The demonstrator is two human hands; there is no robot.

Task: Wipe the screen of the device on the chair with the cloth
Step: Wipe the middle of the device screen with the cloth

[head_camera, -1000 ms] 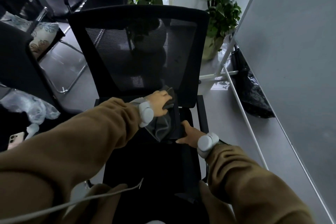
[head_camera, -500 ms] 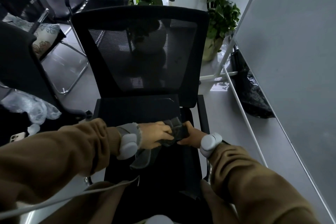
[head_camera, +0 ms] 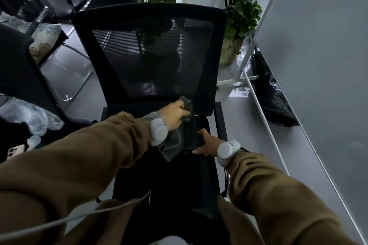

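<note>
Device [head_camera: 191, 135]: dark slab on chair [head_camera: 151, 175] seat, mostly hidden by grey cloth [head_camera: 175, 145]. Left hand [head_camera: 175, 114] grips cloth; right hand [head_camera: 207, 143] holds device's edge.

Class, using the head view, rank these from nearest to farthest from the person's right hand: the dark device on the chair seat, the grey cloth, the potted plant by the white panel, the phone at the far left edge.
1. Device: held by the right hand.
2. Cloth: just left, draped over the device.
3. Potted plant: up right, beyond the chair back.
4. Phone: far left edge.
</note>
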